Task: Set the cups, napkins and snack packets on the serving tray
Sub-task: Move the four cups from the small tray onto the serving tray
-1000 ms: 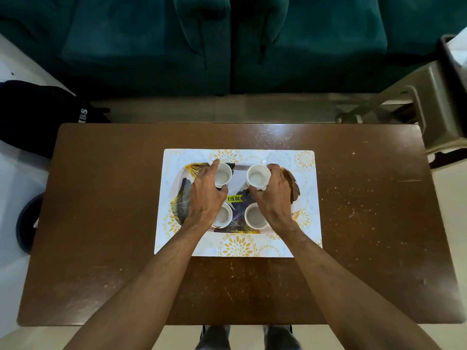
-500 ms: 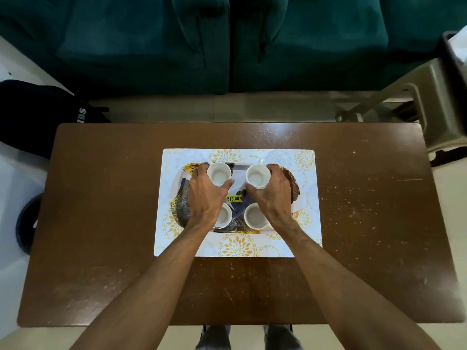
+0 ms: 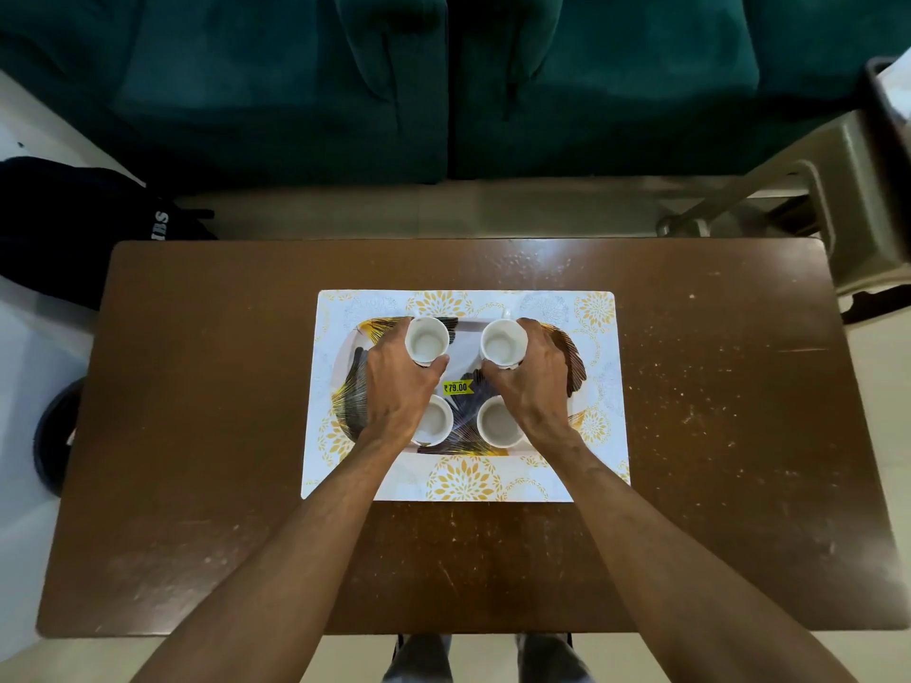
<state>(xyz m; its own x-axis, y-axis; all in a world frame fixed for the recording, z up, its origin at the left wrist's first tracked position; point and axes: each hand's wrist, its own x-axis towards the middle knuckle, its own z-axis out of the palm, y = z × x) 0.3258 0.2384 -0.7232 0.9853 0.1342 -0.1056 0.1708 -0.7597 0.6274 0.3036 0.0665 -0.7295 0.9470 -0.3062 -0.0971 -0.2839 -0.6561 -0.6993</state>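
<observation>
A patterned serving tray (image 3: pixel 347 386) with a yellow price sticker (image 3: pixel 456 387) lies on a white floral placemat (image 3: pixel 463 478) in the middle of the brown table. Several white cups stand on it. My left hand (image 3: pixel 394 382) is wrapped around the far left cup (image 3: pixel 426 341). My right hand (image 3: pixel 535 377) grips the far right cup (image 3: pixel 503 341). Below them, partly covered by my wrists, stand the near left cup (image 3: pixel 436 419) and the near right cup (image 3: pixel 498 421). No napkins or snack packets show.
The brown wooden table (image 3: pixel 197 436) stretches wide to both sides of the placemat. Behind it is a teal sofa (image 3: pixel 443 81). A black bag (image 3: pixel 74 224) lies on the floor at the left, a grey plastic stool (image 3: pixel 848 209) at the right.
The far left cup has shifted a little left and away from me in my left hand. My right hand still holds the far right cup in nearly the same spot.
</observation>
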